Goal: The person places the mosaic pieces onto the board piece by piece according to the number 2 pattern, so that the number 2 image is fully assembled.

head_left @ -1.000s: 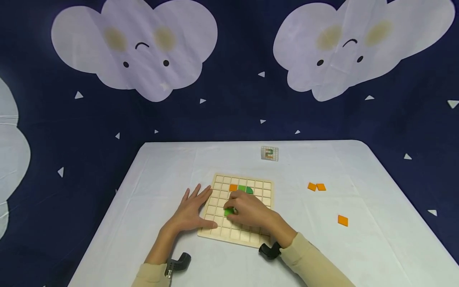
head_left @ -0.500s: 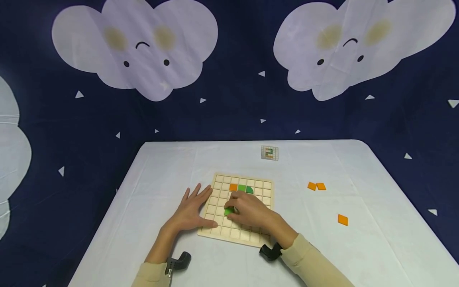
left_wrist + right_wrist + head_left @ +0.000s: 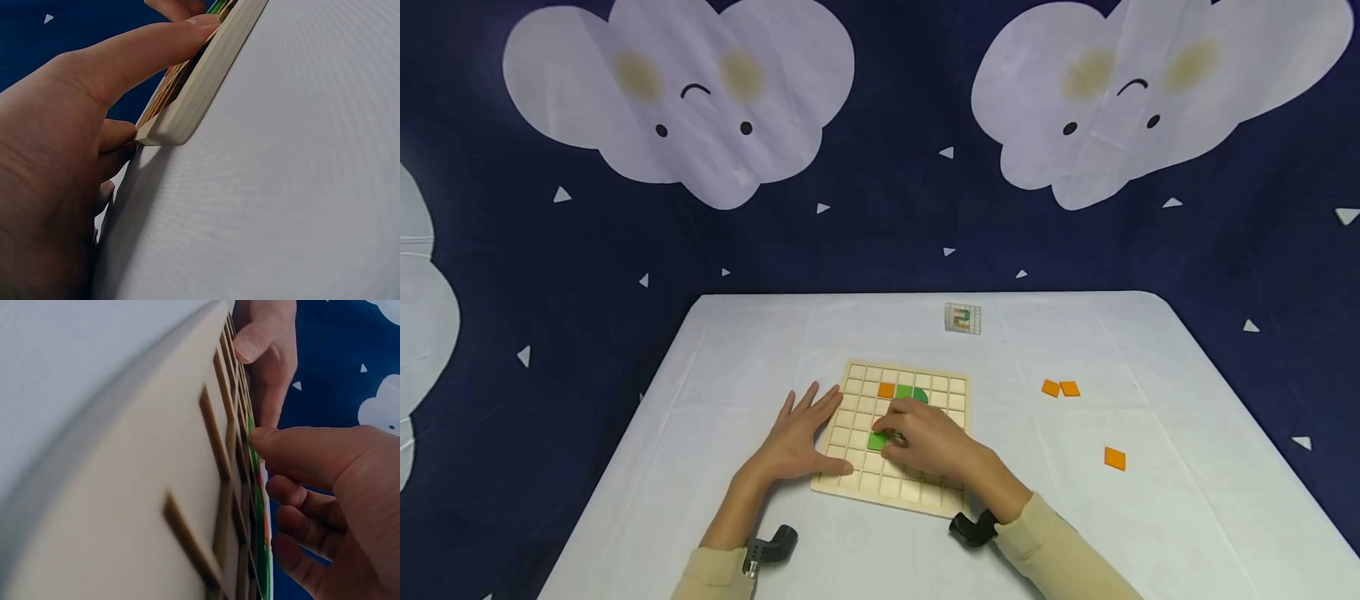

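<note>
A wooden grid board point(image 3: 842, 492) lies on the white table with coloured tiles in some of its cells. My left hand point(image 3: 793, 442) rests at the board's left edge, fingers spread and thumb laid over the near-left part. Over the middle of the board is my right hand point(image 3: 928, 442), its fingers loosely bent and its thumb and index finger apart. Beside them a green square tile point(image 3: 877, 441) sits in a cell; in the right wrist view the thumb tip is right at this green tile point(image 3: 252, 440). A bit of red shows by the index fingertip. The right palm hides the cells beneath it.
Along an upper row are an orange square point(image 3: 887, 390), a green square point(image 3: 904, 392) and a dark green rounded tile point(image 3: 921, 396). Orange diamonds point(image 3: 1070, 389) lie on the table to the right. A small pattern card point(image 3: 962, 318) is at the back.
My right hand has shifted slightly right, showing more of the green square tile and some red near the index fingertip. The left hand keeps its place on the board.
</note>
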`<state>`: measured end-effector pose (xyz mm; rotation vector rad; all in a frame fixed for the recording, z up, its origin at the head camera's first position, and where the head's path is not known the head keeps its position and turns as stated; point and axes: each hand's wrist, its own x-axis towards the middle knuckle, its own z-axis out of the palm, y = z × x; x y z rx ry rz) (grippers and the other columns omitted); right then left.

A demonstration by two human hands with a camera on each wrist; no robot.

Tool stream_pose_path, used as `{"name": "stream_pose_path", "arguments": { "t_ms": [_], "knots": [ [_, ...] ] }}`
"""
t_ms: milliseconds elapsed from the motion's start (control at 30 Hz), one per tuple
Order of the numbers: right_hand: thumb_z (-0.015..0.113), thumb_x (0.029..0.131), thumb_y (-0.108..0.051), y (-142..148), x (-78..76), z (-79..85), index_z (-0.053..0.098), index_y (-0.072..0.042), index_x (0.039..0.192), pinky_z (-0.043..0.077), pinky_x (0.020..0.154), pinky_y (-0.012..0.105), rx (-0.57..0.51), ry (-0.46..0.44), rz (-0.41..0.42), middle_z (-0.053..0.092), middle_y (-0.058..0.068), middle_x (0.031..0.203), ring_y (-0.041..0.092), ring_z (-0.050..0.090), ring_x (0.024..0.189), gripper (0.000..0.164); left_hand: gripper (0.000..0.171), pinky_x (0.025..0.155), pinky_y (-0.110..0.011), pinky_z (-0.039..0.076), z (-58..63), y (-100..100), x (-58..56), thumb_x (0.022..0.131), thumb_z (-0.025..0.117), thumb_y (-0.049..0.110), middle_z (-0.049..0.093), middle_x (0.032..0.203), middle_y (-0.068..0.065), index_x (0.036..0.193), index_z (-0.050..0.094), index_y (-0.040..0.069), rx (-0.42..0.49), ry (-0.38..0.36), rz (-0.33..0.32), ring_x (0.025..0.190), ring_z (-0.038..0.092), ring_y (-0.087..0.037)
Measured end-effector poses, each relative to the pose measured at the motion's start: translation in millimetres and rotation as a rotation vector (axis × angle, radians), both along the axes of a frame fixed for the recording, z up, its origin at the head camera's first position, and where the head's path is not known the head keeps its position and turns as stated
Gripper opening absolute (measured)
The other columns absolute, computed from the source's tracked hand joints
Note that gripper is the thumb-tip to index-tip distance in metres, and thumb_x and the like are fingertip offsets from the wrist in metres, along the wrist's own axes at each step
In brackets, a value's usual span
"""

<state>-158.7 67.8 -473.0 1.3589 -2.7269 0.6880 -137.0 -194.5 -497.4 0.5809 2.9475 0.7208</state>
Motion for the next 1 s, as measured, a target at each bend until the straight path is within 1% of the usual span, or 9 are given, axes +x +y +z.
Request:
{"name": "stream_pose_path", "arguments": {
  "t_ms": [133,233,333,433,600,833,1000],
  "knots": [
    [0.07,0.086,-0.026,9,-1.2,1.8,0.073,-0.02,0.111,0.046,0.067,0.023,-0.008,-0.021,-0.025,0.059,-0.007,0.099,0.005,0.047,0.08,0.025,0.117,0.115,-0.047,-0.004,-0.6,1,0.1,0.061,0.073,0.073,0.022,0.156,0.006,0.152,0.03,0.014,-0.003,-0.012,0.0,0.146,0.004,-0.022],
    [0.071,0.086,-0.028,16,-3.5,2.9,0.074,-0.021,0.109,0.046,0.068,0.023,-0.014,-0.026,-0.051,0.058,-0.007,0.098,0.006,0.047,0.08,0.024,0.117,0.115,-0.047,-0.004,-0.7,1,0.0,0.06,0.073,0.073,0.022,0.156,0.007,0.152,0.03,0.014,-0.004,-0.014,0.004,0.146,0.004,-0.021],
    [0.072,0.085,-0.03,24,-5.4,3.5,0.073,-0.02,0.107,0.046,0.069,0.023,-0.02,-0.036,-0.081,0.057,-0.008,0.097,0.006,0.048,0.081,0.024,0.118,0.115,-0.047,-0.004,-0.6,1,0.1,0.06,0.073,0.073,0.023,0.156,0.007,0.152,0.031,0.014,-0.001,-0.015,0.01,0.146,0.004,-0.021],
    [0.074,0.085,-0.03,33,-6.7,4.8,0.072,-0.018,0.109,0.047,0.069,0.025,-0.024,-0.052,-0.112,0.058,-0.008,0.099,0.006,0.049,0.082,0.027,0.118,0.115,-0.046,-0.004,-1.3,1,-0.1,0.059,0.073,0.074,0.023,0.156,0.007,0.152,0.03,0.014,-0.007,-0.014,0.015,0.146,0.004,-0.021],
    [0.075,0.085,-0.026,46,-8.5,8.9,0.07,-0.012,0.113,0.048,0.07,0.028,-0.05,-0.091,-0.144,0.06,-0.004,0.101,0.009,0.053,0.082,0.032,0.119,0.115,-0.045,-0.004,-1.7,0,0.1,0.059,0.072,0.075,0.022,0.156,0.007,0.152,0.03,0.015,-0.02,-0.018,0.021,0.146,0.003,-0.02],
    [0.073,0.086,-0.026,66,-12.3,7.2,0.07,-0.012,0.114,0.049,0.078,0.033,-0.053,-0.066,-0.188,0.06,-0.005,0.108,0.011,0.054,0.09,0.032,0.119,0.115,-0.046,-0.004,-0.3,1,1.0,0.059,0.072,0.075,0.023,0.156,0.006,0.152,0.03,0.014,-0.008,-0.025,0.017,0.146,0.004,-0.021],
    [0.073,0.085,-0.025,80,-15.1,3.4,0.07,-0.013,0.113,0.048,0.078,0.033,-0.062,-0.085,-0.227,0.061,-0.005,0.105,0.012,0.054,0.088,0.031,0.119,0.115,-0.045,-0.005,-1.7,1,-0.1,0.059,0.072,0.076,0.022,0.156,0.007,0.152,0.029,0.015,-0.019,-0.022,0.02,0.146,0.003,-0.019]
  ]
}}
